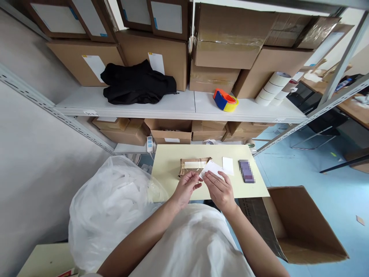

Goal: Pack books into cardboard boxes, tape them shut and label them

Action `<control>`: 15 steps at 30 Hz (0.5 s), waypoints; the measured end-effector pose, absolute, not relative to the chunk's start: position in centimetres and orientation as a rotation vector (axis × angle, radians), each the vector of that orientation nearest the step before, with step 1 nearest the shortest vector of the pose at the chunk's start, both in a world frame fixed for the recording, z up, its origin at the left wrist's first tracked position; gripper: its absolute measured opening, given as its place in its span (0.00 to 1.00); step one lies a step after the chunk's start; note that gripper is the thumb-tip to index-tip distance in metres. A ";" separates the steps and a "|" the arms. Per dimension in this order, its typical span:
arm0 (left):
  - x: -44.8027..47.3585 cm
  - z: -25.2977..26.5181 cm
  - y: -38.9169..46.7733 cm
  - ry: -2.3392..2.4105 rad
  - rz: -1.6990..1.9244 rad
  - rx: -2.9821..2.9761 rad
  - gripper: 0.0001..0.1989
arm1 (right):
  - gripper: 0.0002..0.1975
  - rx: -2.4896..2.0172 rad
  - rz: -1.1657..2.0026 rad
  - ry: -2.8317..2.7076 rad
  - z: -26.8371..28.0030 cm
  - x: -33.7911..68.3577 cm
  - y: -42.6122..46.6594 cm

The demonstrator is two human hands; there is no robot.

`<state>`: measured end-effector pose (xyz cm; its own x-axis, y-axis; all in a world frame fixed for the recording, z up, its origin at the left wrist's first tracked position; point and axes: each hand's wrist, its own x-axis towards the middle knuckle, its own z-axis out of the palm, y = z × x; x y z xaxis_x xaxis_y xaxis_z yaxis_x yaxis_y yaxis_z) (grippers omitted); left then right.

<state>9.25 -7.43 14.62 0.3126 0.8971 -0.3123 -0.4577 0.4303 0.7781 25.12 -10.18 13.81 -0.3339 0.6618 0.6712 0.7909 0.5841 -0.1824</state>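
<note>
A white slip of paper (212, 167) is held up above the front part of the pale yellow table (168, 154). My left hand (186, 189) is closed, thumb and fingers pinching at the slip's lower left corner. My right hand (221, 191) is also closed on it, its fingers lying over the lower right part. Just behind the hands lies a small brown parcel (182, 166) wrapped in shiny tape, with a white strip on top. Another white slip (228, 166) rests flat to the right of it. A dark purple, pixelated rectangular object (246, 171) lies farther right.
A bulging clear plastic bag (106, 207) stands left of the table. On the floor at right is an open cardboard box (308, 227). The shelf (184, 105) behind holds cartons, a black garment (138, 84), coloured tape rolls (225, 100) and white rolls (272, 89).
</note>
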 end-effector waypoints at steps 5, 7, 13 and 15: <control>9.0 14.2 -7.2 0.770 1.029 0.718 0.18 | 0.23 -1.084 -0.183 -2.027 14.0 24.5 -9.8; 8.8 14.0 -7.0 0.768 1.056 0.831 0.17 | 0.21 -1.074 -0.069 -2.015 14.3 24.3 -9.8; 7.7 14.3 -6.9 0.847 1.068 1.391 0.16 | 0.14 -1.200 0.469 -1.792 16.2 23.3 -10.1; 7.5 14.5 -7.0 0.847 1.069 1.545 0.16 | 0.08 -1.256 0.599 -1.703 16.8 23.0 -10.2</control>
<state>7.49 -7.03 14.52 0.3554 0.9110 0.2091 -0.0045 -0.2220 0.9750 23.04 -10.18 16.78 -0.0698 0.9226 0.3793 0.4814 0.3642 -0.7972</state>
